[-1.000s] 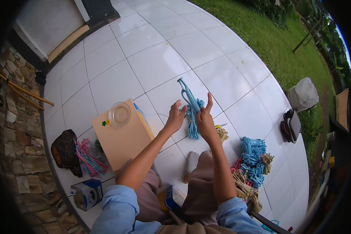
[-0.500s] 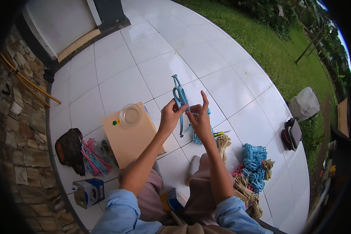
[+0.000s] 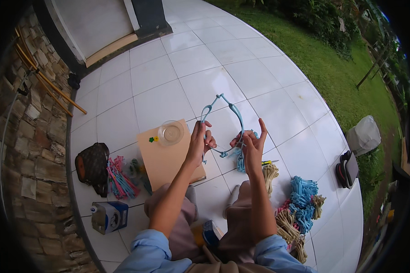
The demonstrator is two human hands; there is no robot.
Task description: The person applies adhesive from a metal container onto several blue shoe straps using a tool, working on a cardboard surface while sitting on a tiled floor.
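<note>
A light-blue plastic strap loop (image 3: pixel 238 113) is stretched between my hands above the tiled floor, its knobbed joint at the top. My left hand (image 3: pixel 199 143) is closed around its left side. The thumb and fingers of my right hand (image 3: pixel 252 148) pinch its right side, the index finger sticking up. A knotted piece of the loop hangs low between both hands. Partly hidden behind my right hand lies a bunch of blue straps (image 3: pixel 241 164). Beside that rests a yellow-and-black tool (image 3: pixel 269 162), perhaps a screwdriver.
A tan board (image 3: pixel 161 166) holds a clear bowl (image 3: pixel 171 132) and small green and yellow pieces (image 3: pixel 153 139). Pink and blue straps (image 3: pixel 121 179), a dark bag (image 3: pixel 94 166) and a can (image 3: pixel 110 217) stand left. Blue bundles (image 3: pixel 304 195) and beige bundles (image 3: pixel 287 224) lie right.
The blue straps, gathered upright close together before, are now spread into a wide loop. My hands have moved apart, and the whole view has shifted a little.
</note>
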